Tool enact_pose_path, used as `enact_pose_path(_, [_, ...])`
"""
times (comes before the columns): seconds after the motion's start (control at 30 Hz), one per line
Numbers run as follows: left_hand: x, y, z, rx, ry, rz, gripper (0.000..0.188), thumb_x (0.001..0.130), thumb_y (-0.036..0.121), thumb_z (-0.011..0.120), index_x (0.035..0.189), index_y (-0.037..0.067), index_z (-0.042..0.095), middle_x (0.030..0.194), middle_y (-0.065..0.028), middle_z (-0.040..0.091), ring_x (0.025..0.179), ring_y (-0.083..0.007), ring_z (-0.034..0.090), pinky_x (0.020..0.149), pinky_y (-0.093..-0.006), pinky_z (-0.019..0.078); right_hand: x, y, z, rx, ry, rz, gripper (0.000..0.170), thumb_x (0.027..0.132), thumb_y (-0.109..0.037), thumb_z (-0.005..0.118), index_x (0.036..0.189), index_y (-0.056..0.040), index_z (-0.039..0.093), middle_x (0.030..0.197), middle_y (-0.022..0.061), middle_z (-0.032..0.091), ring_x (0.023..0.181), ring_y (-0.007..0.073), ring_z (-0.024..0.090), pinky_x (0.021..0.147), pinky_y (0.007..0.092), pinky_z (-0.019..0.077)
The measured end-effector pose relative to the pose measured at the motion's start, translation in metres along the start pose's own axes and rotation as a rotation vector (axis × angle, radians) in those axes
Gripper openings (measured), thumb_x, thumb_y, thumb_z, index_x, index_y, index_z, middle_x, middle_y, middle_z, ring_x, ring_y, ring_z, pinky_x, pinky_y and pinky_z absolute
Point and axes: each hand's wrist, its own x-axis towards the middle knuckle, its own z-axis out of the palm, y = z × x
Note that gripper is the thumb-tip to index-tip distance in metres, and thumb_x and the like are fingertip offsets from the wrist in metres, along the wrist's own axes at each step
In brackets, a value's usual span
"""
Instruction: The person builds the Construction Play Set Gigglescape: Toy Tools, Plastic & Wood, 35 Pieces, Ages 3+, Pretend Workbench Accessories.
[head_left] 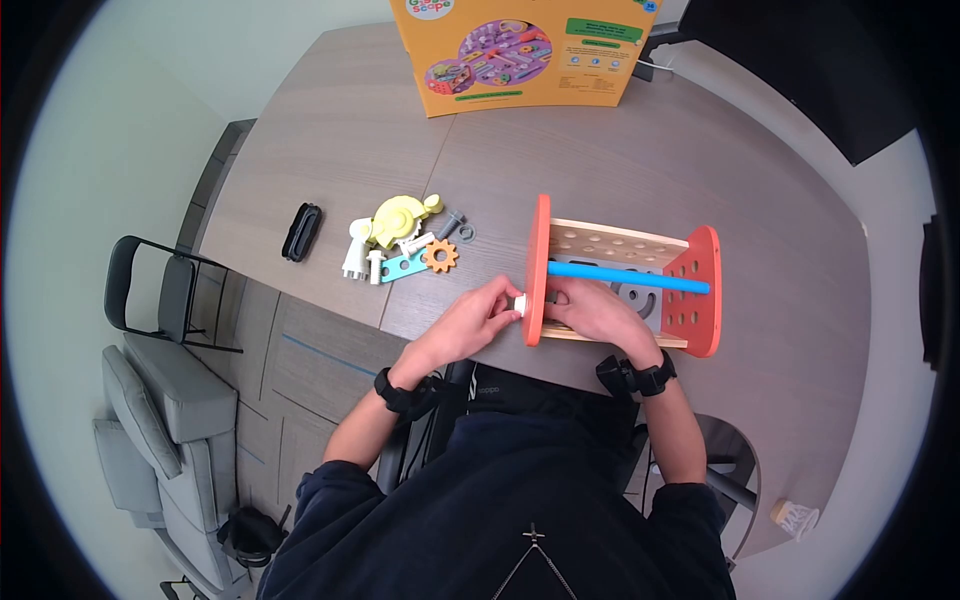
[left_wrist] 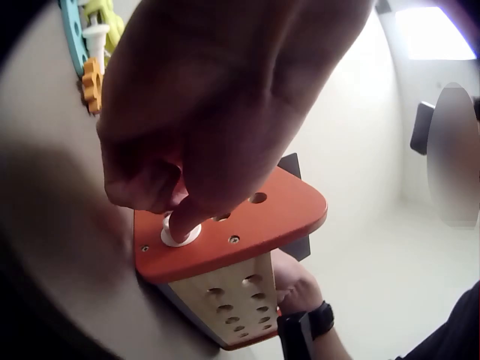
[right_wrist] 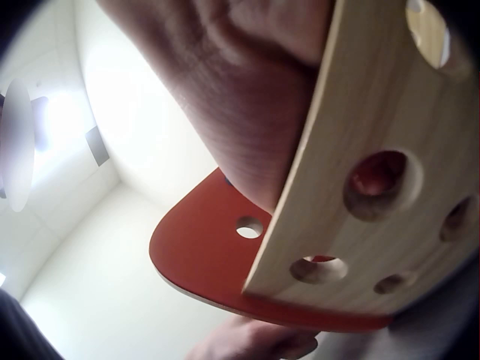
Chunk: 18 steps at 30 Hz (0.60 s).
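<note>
A yellow printed box (head_left: 530,55) stands on the table (head_left: 330,130), beyond a black case (head_left: 302,232) and pale-green toy pieces (head_left: 400,220).

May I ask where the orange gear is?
In the head view, the orange gear lies on the table, left of the toolbox, beside the turquoise strip's right end.

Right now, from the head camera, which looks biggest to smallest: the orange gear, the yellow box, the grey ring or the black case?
1. Yellow box, the biggest
2. Black case
3. Orange gear
4. Grey ring, the smallest
</note>
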Motion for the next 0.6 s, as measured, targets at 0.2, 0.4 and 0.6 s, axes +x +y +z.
enact_pose_path(0.2, [-0.002,0.007,0.004,0.197,0.08,0.102,0.022,0.099,0.01,0.07,0.116,0.004,0.056,0.085,-0.0146,0.06,0.082,-0.039,0.065,0.072,-0.0489,0.0507,-0.003,-0.003,-0.002,0.003,-0.002,-0.025,0.038,0.101,-0.03,0.069,0.13,-0.0052,0.071,0.096,0.0129,0.072,0.084,0.0254,0.062,0.078,0.0405,0.0504])
enact_pose_path(0.4, [0.001,0.008,0.002,0.214,0.038,0.031,0.026,0.099,0.011,0.07,0.119,0.004,0.055,0.086,-0.0147,0.061,0.084,-0.0404,0.067,0.073,-0.0501,0.0513,-0.005,-0.014,-0.006,-0.012,-0.032,0.016,0.035,0.101,-0.028,0.067,0.126,-0.0046,0.073,0.114,0.0185,0.078,0.104,0.0365,0.073,0.092,0.0451,0.0556])
enact_pose_path(0.6, [0.0,0.011,0.001,0.251,0.024,0.027,0.028,0.1,0.013,0.069,0.124,0.005,0.055,0.089,-0.0158,0.064,0.086,-0.0416,0.068,0.074,-0.0517,0.0527,-0.004,-0.013,-0.004,-0.008,-0.052,0.001,0.035,0.103,-0.027,0.061,0.125,-0.0022,0.072,0.107,0.0202,0.076,0.099,0.0357,0.071,0.089,0.0441,0.0545])
